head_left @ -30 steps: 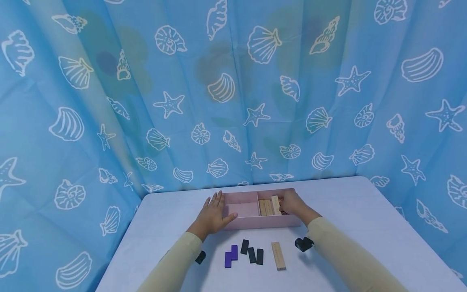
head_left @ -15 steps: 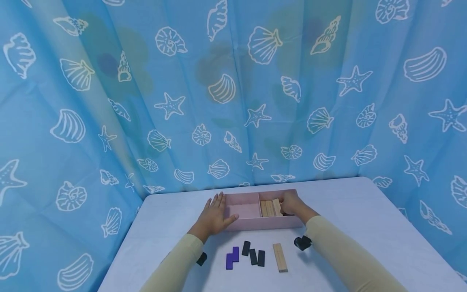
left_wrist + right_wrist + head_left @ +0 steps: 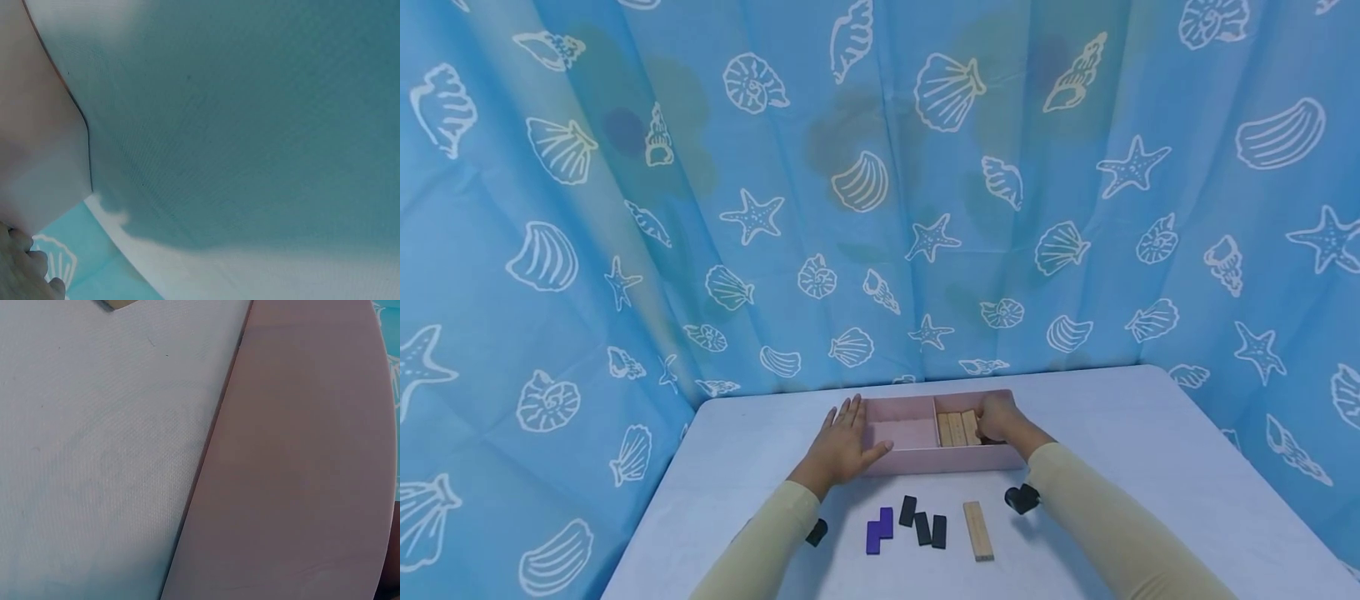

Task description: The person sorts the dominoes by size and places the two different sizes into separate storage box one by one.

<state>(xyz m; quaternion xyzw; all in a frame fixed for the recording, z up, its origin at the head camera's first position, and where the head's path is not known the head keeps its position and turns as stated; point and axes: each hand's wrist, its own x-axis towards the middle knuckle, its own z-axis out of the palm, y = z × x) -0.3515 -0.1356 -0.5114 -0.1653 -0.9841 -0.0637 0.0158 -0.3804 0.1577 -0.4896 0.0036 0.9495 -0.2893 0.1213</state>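
Observation:
A pink box (image 3: 917,462) with a divider stands at the back of the table. My left hand (image 3: 838,446) rests on its left end, fingers straight and thumb along the front rim; in the left wrist view only its fingers (image 3: 44,265) show at the corner. My right hand (image 3: 1000,419) reaches into the right compartment with curled fingers. Its fingertips are at the right side of a wooden block (image 3: 972,427), which lies flat beside other wooden blocks (image 3: 951,429). Much of that hand's grip is hidden. In the right wrist view the box's outer wall (image 3: 300,450) fills the right side.
In front of the box lie two purple blocks (image 3: 880,530), three black blocks (image 3: 922,528) and a longer light wooden piece (image 3: 978,531) on the white table (image 3: 1097,417). A blue curtain with white shells (image 3: 880,250) hangs behind the table.
The wooden block at my right hand, tilted and raised before, has gone down flat into line with the other blocks. My left hand keeps its place on the box.

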